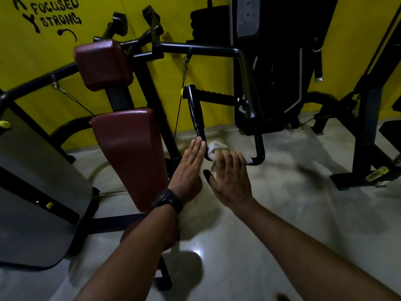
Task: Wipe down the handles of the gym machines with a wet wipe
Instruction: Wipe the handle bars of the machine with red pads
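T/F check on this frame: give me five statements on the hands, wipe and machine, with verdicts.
1. The right hand holds the white wipe against the black handle bar. True.
2. The left hand is clenched round the ribbed grip. False: its fingers are straight, with the tips at the bar's lower part, beside the wipe.
3. The watch sits on the right wrist. False: it is on the left wrist.
4. The machine's pads are dark red. True.
5. The wall is blue. False: it is yellow.
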Demonstrator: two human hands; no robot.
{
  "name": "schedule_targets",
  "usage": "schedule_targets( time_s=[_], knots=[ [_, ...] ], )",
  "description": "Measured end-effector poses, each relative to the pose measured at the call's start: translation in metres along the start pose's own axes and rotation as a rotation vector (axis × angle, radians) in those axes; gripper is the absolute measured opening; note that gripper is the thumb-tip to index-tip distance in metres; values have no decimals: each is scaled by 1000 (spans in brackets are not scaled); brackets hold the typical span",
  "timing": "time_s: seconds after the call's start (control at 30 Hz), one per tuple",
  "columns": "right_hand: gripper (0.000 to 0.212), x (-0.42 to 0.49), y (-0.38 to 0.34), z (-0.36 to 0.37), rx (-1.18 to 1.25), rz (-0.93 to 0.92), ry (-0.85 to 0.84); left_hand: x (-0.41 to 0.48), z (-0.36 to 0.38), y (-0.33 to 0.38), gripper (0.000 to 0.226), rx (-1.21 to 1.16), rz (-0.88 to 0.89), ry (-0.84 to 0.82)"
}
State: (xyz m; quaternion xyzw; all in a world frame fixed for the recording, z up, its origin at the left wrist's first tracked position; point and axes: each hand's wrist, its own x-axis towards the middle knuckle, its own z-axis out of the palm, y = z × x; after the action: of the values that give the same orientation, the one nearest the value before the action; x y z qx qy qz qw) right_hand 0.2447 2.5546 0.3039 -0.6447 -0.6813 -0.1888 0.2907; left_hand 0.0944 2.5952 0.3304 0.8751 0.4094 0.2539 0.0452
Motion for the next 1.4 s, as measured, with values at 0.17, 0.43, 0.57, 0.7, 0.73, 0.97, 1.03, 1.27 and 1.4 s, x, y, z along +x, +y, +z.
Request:
schedule_targets(
  time_s=[0.17, 0.43, 0.57, 0.7, 0.73, 0.97, 1.03, 1.27, 1.4],
  knots=[
    [45, 16, -3, -6, 43, 62, -66, 1, -5, -1, 107, 0, 4, -8],
    [47, 27, -15, -8, 86, 121, -109, 9, -4, -13, 91, -6, -26, 42],
    [48, 23, -30, -8, 113, 193, -75, 10, -8, -18, 91, 23, 48, 40],
    [48, 58, -31, -16, 240, 301, -298, 12, -11, -22, 110, -37, -48, 110],
    [49, 58, -33, -16, 243, 315, -298, 12, -12, -22, 111, -53, -71, 122],
    [54, 41, -59, -8, 144, 402, -120, 30, -24, -37, 91, 19, 56, 73],
    [59, 40, -66, -8, 91, 379, -94, 37, -30, -43, 90, 61, 130, 39],
    [55, 83, -72, -14, 283, 608, -271, 59, -36, -74, 116, 111, 222, 14],
    [46, 107, -64, -17, 530, 790, -401, 65, -39, -80, 114, 55, 218, -6]
  ],
)
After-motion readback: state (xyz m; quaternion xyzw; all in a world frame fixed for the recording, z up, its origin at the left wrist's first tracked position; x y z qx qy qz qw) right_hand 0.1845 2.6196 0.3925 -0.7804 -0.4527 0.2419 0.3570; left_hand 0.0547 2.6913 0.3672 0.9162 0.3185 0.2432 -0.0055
